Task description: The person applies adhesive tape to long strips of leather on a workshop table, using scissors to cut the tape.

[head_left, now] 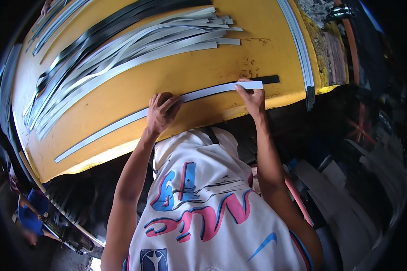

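A long white strip (208, 93) lies along the near side of the yellow table, on top of a black strip (271, 80) whose dark end shows past it at the right. My right hand (254, 95) pinches the white strip close to its right end, thumb on top and fingers mostly hidden beneath. Further left, my left hand (162, 112) is closed over the middle of the strip, with curled fingers pressing on it. From there the white strip runs on to the lower left, flat on the table.
Across the yellow table (212, 65), a pile of white and grey strips (135, 54) lies beside black strips (117, 20). More strips (298, 43) hang over the right edge. Another person's hand (45, 6) shows at the far upper left. A person in blue (31, 207) is at lower left.
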`<state>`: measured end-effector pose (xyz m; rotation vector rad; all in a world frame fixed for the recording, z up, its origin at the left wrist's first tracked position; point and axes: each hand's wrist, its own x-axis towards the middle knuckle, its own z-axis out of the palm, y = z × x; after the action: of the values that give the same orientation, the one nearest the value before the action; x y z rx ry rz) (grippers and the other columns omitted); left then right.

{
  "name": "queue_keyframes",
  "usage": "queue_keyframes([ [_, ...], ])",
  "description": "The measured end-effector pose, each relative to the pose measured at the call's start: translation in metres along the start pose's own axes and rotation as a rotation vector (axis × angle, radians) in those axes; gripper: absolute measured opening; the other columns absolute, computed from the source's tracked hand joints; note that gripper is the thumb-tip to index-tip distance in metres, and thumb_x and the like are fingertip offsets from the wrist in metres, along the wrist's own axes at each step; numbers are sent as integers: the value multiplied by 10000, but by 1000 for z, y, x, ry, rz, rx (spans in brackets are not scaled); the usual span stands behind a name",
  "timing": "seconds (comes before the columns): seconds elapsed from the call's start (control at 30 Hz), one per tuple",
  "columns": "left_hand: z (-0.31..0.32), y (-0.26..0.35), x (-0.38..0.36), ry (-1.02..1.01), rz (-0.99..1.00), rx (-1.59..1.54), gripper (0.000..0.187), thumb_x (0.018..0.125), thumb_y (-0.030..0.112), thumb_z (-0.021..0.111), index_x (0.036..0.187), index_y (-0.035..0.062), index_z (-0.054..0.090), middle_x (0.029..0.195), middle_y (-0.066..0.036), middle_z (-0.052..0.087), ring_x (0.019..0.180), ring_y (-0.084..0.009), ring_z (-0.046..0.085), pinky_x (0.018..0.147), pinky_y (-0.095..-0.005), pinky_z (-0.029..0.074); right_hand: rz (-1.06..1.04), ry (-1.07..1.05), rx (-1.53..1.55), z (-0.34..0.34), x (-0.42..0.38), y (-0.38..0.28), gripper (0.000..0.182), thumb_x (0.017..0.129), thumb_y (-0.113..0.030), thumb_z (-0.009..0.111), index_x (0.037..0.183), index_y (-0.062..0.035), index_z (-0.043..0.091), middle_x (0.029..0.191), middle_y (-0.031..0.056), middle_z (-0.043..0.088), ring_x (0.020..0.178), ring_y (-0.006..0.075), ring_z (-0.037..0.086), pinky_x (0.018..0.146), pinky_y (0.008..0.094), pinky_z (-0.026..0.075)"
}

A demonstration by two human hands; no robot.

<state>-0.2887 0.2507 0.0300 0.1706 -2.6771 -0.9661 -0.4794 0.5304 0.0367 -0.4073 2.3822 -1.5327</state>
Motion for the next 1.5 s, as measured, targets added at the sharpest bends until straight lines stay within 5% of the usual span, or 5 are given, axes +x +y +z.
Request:
queue_keyframes([
  [1.5, -5, 7, 5, 17, 29, 9, 247, 791, 114, 798, 1023, 90, 717, 965, -86, 643, 923, -293, 604, 808, -426, 473, -31, 26, -132, 2, 0, -15, 241, 899, -237, 764, 1019, -34, 718, 751, 36, 650, 646, 115, 537, 602, 295, 466],
])
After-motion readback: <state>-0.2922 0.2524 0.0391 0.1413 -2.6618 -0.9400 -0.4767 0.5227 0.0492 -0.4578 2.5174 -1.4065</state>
